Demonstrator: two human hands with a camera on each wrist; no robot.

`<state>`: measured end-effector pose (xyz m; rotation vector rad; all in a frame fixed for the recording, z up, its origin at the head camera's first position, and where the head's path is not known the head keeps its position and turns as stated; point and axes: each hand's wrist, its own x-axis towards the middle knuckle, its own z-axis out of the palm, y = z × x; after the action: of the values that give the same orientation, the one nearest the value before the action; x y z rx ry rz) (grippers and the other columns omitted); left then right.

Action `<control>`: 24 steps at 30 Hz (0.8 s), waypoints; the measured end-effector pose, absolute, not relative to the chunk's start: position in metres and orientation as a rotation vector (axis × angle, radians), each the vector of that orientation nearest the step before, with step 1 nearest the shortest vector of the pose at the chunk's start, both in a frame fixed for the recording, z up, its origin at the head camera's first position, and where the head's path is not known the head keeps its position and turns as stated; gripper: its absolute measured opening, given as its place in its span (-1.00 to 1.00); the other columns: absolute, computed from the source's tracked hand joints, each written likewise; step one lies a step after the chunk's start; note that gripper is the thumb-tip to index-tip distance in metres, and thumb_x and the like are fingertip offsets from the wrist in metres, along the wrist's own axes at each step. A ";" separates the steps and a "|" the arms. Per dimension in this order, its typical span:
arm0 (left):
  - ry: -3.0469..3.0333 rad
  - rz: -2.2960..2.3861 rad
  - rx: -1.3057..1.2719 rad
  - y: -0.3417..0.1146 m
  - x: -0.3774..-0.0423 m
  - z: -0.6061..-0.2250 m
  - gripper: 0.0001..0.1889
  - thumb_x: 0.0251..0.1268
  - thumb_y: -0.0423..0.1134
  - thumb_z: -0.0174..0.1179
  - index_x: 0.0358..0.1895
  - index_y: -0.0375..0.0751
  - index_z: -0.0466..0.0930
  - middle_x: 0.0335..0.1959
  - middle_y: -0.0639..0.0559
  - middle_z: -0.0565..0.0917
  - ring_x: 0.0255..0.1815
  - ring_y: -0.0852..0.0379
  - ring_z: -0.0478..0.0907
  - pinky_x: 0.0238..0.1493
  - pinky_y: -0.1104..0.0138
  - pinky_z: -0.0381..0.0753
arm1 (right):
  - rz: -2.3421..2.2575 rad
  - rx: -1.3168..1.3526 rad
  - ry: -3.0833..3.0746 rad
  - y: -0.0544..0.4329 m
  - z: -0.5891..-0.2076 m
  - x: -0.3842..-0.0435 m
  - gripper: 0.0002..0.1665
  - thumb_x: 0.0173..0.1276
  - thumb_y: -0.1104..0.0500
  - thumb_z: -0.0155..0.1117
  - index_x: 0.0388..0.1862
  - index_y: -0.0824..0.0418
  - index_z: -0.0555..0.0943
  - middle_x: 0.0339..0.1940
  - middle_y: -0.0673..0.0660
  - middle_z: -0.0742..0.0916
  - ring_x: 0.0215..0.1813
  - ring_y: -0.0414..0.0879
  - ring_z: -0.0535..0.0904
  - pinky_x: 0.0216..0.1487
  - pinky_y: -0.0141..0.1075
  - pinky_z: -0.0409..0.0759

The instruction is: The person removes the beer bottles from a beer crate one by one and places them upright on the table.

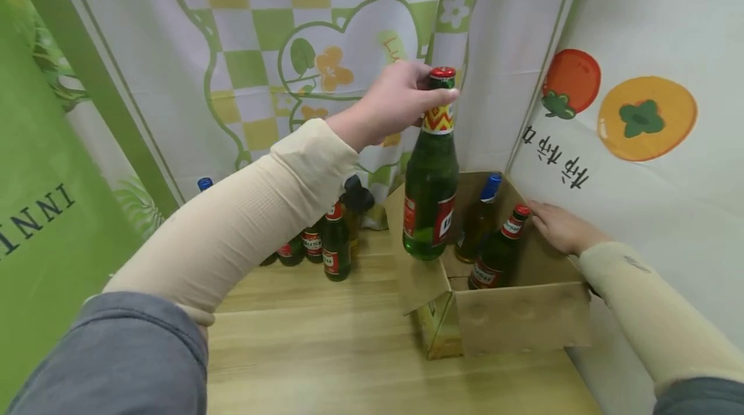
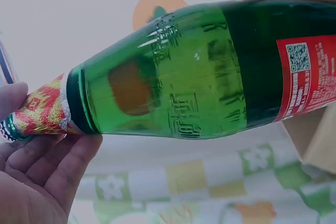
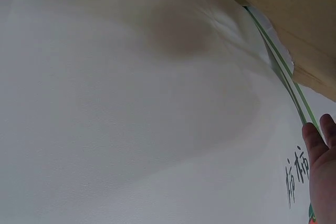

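My left hand (image 1: 402,100) grips a green glass beer bottle (image 1: 431,176) by its neck, thumb and fingers around the patterned foil below the red cap. The bottle hangs nearly upright over the left side of an open cardboard box (image 1: 523,312). In the left wrist view the bottle (image 2: 173,77) lies across the picture, with liquid and a red label showing. Inside the box stand a red-capped green bottle (image 1: 498,250) and a blue-capped brown bottle (image 1: 479,218). At the box's right edge is my right hand (image 1: 566,228), its fingers extended along the outer side.
More bottles (image 1: 336,247) stand at the back of the wooden table (image 1: 325,337), partly behind my left sleeve. A patterned curtain (image 1: 250,47) hangs behind, and a white printed wall (image 1: 651,195) rises close to the right of the box. The box's flaps fold outward.
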<state>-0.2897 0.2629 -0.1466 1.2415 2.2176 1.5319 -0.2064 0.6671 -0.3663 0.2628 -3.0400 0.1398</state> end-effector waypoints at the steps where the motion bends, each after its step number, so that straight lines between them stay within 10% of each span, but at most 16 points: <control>1: 2.229 1.517 1.240 0.258 -0.291 -0.150 -0.67 0.57 -0.14 0.21 0.12 -0.37 0.59 -0.18 -0.11 0.67 -0.31 0.10 0.56 -0.23 0.35 0.61 | 0.143 0.256 -3.038 0.669 -0.366 -0.205 -0.47 0.59 0.37 -0.02 0.35 0.76 0.28 0.37 0.69 0.38 0.40 0.57 0.30 0.40 0.27 0.24; 20: 2.616 1.352 0.912 0.121 -0.314 -0.305 -0.66 0.58 -0.03 0.19 -0.18 -0.30 0.54 -0.59 0.01 0.40 -0.64 0.10 0.23 -0.48 0.20 0.32 | 0.126 0.294 -3.022 0.666 -0.374 -0.205 -0.47 0.56 0.38 0.01 0.33 0.77 0.30 0.34 0.70 0.40 0.37 0.59 0.32 0.38 0.28 0.26; 24: 2.694 1.263 0.838 0.104 -0.318 -0.328 -0.47 0.57 -0.01 0.19 0.28 -0.45 0.52 -0.59 -0.02 0.48 -0.73 0.15 0.17 -0.38 0.15 0.41 | 0.144 0.271 -3.020 0.668 -0.371 -0.207 -0.48 0.57 0.38 -0.02 0.34 0.78 0.29 0.35 0.70 0.40 0.37 0.59 0.31 0.39 0.28 0.25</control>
<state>-0.3177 0.1040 -0.3283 0.8379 2.6938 1.2626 -0.2068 0.6677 -0.3706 0.2709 -3.0200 0.1435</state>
